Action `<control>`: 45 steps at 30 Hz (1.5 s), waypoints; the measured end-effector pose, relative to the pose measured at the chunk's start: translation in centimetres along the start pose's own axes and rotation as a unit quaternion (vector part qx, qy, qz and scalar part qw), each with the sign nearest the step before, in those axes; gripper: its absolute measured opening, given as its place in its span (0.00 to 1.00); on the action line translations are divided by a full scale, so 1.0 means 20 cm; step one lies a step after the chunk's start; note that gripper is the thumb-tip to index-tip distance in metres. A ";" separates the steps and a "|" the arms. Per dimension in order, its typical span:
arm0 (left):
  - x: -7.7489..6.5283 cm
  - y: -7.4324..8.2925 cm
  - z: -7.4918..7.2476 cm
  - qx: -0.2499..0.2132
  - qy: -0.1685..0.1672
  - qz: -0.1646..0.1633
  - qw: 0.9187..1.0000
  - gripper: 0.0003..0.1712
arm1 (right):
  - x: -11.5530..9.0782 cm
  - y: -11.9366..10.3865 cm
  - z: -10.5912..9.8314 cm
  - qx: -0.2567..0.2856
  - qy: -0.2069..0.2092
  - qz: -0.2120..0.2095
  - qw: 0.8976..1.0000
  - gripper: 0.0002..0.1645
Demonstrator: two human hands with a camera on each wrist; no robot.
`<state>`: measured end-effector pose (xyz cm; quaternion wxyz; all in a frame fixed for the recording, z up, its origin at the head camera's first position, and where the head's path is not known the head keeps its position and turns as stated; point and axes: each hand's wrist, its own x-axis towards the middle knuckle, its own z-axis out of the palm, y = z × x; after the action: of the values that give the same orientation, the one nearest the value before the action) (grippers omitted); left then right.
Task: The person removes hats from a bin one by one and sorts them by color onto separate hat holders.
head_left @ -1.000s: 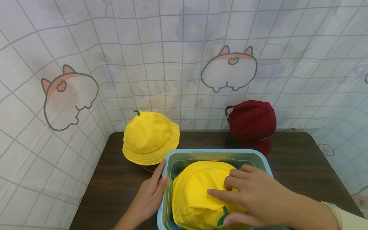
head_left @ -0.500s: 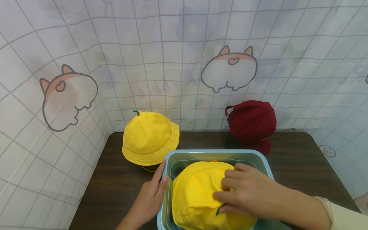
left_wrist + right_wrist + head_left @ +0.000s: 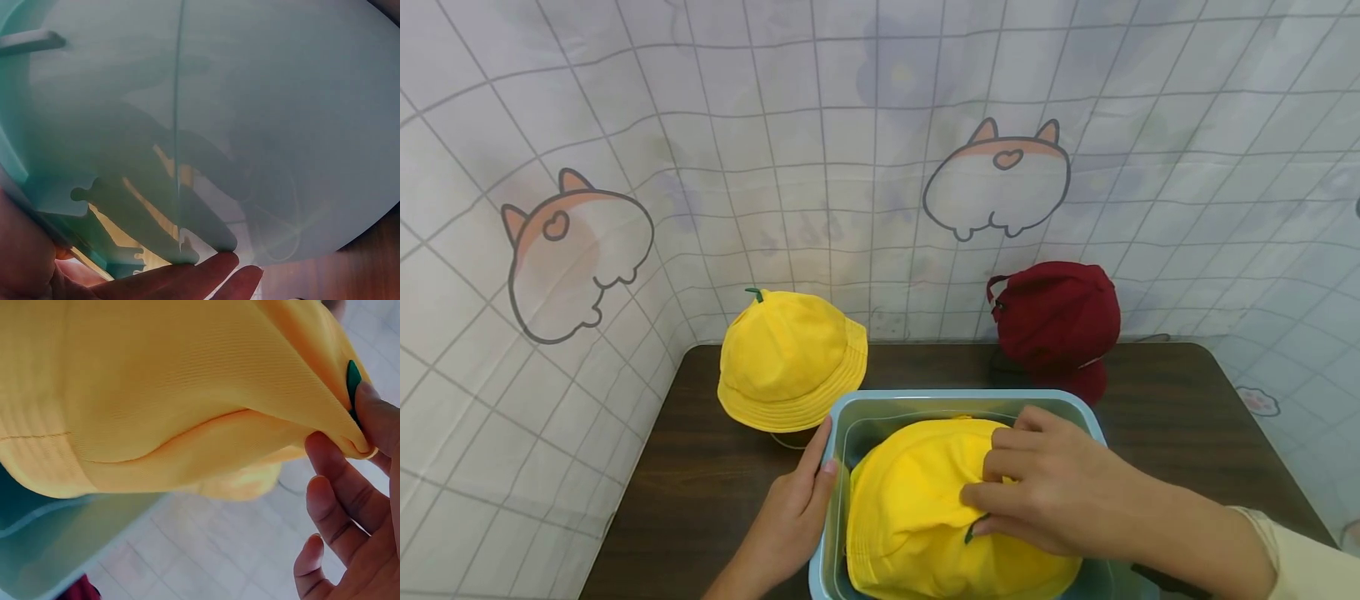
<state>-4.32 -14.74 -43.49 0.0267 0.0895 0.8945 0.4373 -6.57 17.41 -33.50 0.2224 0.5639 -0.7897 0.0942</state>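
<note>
A yellow bucket hat (image 3: 910, 492) with a green leaf tag (image 3: 973, 529) lies in a light blue plastic basin (image 3: 955, 394). My right hand (image 3: 1045, 483) pinches the top of its crown between thumb and fingers, beside the leaf. In the right wrist view the pinched cloth of the yellow hat (image 3: 175, 394) is drawn into a fold, while the other fingers stay loose. My left hand (image 3: 793, 508) rests along the basin's left side. Its straight fingers (image 3: 212, 272) touch the outer wall in the left wrist view.
Behind the basin at the left, another yellow bucket hat (image 3: 790, 354) sits raised on a stand, mostly hidden. A dark red cap (image 3: 1060, 317) stands at the back right. The dark wooden table (image 3: 677, 483) meets a white gridded cloth backdrop (image 3: 872, 167).
My right index finger has drawn in, and the thumb and fingers have closed on the hat's crown near the leaf. The crown has risen slightly. My left hand stays at the basin.
</note>
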 end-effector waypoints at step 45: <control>0.01 0.00 0.01 0.035 0.012 0.020 0.999 0.21 | 0.55 0.44 -0.31 0.037 0.020 0.157 0.987 0.09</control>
<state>-4.52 -14.56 -43.59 0.0037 0.1027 0.9075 0.4073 -16.15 13.61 -22.16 0.1996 0.4392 -0.8595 0.1688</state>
